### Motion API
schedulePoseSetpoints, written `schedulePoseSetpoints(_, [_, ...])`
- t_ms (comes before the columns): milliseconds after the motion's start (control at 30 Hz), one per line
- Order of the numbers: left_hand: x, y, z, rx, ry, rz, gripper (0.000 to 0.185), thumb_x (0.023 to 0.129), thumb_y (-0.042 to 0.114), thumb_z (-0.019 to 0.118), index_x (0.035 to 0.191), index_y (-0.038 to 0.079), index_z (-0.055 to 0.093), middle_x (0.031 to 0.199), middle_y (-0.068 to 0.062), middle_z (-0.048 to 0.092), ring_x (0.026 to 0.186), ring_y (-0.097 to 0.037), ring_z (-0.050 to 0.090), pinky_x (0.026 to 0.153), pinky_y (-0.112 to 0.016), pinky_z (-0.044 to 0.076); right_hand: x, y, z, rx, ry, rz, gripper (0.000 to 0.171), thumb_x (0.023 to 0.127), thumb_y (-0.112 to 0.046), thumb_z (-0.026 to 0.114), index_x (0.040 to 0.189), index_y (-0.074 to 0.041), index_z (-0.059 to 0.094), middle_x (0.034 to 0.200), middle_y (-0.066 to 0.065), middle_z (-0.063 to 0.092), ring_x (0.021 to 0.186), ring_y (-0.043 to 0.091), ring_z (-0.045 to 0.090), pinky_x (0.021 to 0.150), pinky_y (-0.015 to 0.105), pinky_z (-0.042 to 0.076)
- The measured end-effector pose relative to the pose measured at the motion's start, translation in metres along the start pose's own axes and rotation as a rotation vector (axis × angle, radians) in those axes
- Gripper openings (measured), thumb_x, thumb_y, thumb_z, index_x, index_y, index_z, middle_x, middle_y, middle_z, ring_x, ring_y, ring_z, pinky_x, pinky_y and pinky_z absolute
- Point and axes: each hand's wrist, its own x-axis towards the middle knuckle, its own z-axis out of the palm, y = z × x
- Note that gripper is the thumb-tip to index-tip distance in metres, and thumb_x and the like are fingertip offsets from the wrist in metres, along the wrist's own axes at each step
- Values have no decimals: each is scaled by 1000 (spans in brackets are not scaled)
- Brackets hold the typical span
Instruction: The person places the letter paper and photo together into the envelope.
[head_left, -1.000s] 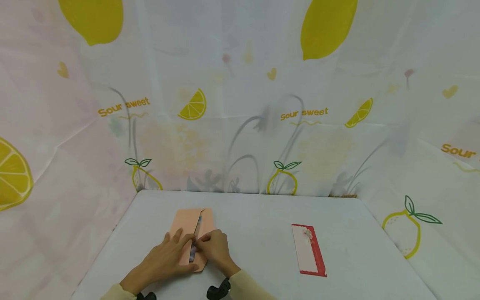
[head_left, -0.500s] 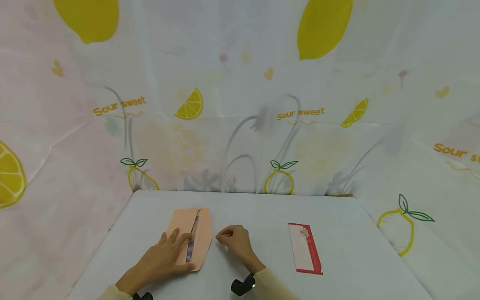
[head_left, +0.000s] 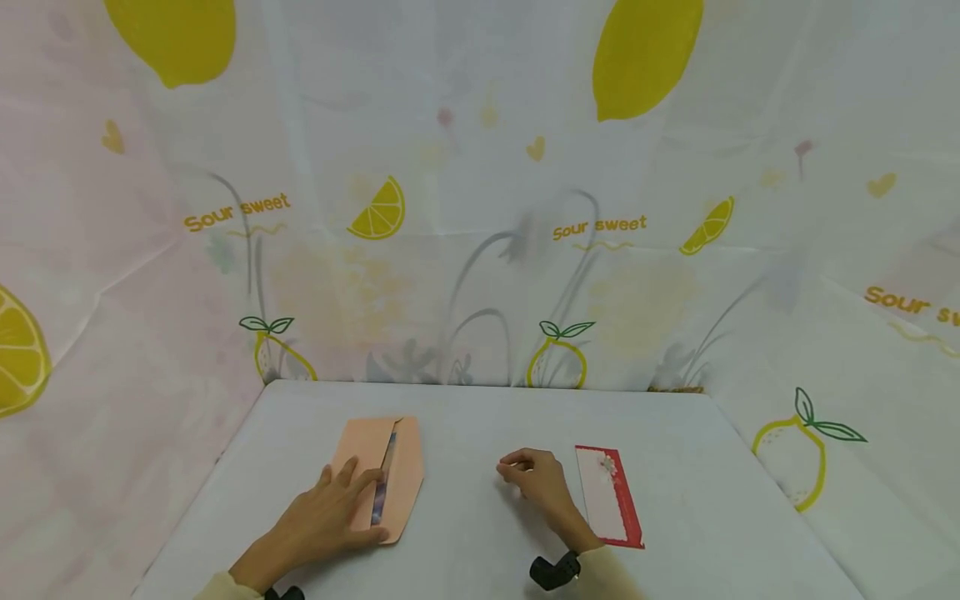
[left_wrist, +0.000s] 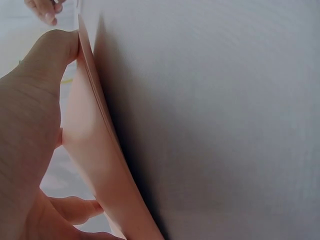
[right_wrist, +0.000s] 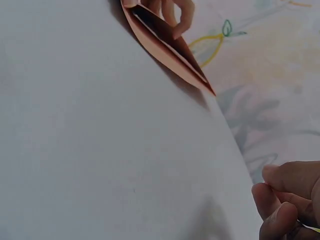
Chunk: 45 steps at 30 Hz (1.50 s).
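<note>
On the left of the white table lies a peach envelope (head_left: 408, 467), its flap side to the right. A bluish printed slip (head_left: 385, 483) shows in the opening along the flap. My left hand (head_left: 322, 517) rests on the envelope with fingers spread, the thumb at its near edge. In the left wrist view, the thumb and fingertips touch the envelope (left_wrist: 95, 130). My right hand (head_left: 543, 483) is over the table between the envelope and a red-and-white card (head_left: 606, 492). Its fingers are loosely bent, and nothing shows between them in the right wrist view.
The red-and-white card has a pale flower on it and lies flat, partly behind the right wrist. A white cloth with printed lemons (head_left: 450, 275) hangs behind the table (head_left: 465, 417). Each wrist wears a small black device (head_left: 555, 572).
My right hand has left the envelope's opening and moved right, close to the card. The left hand stays on the envelope. The view has shifted slightly.
</note>
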Motion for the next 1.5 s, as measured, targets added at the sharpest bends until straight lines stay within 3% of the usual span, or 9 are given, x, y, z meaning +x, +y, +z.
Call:
schedulePoseSetpoints(433, [-1, 0, -1, -19, -4, 0, 86, 76, 81, 68, 140, 25, 53, 149, -36, 43, 120, -75, 43, 60, -65, 53, -18, 34, -79, -108, 181, 147, 16, 93, -20, 77, 100, -6, 77, 77, 1, 70, 62, 15, 55, 53, 26, 44])
schedulePoseSetpoints(733, [-2, -1, -1, -15, 5, 1, 89, 76, 84, 66, 142, 26, 52, 149, -38, 42, 122, -74, 42, 59, -63, 53, -38, 48, -128, -161, 209, 251, 32, 96, -28, 73, 113, -1, 73, 87, 2, 70, 79, 18, 59, 63, 30, 47])
schedulePoseSetpoints(1033, [-3, 0, -2, -23, 20, 9, 89, 76, 83, 67, 142, 25, 53, 149, -36, 43, 124, -74, 41, 56, -61, 53, -50, 65, -147, -266, 234, 309, 36, 93, -28, 77, 111, 4, 72, 88, 6, 70, 80, 22, 57, 65, 32, 49])
schedulePoseSetpoints(1267, [-1, 1, 1, 37, 57, 12, 90, 73, 85, 66, 140, 27, 56, 145, -30, 49, 124, -64, 48, 56, -56, 53, -53, 71, -155, -315, 185, 385, 55, 87, -42, 82, 109, 6, 70, 93, 11, 70, 91, 29, 59, 73, 40, 53])
schedulePoseSetpoints(1500, [-2, -2, 8, 98, 157, 84, 87, 74, 86, 64, 136, 25, 61, 133, -25, 55, 111, -44, 54, 73, -56, 53, -53, 68, -152, -341, 167, 396, 56, 83, -42, 85, 107, 7, 69, 90, 11, 67, 86, 26, 58, 71, 38, 52])
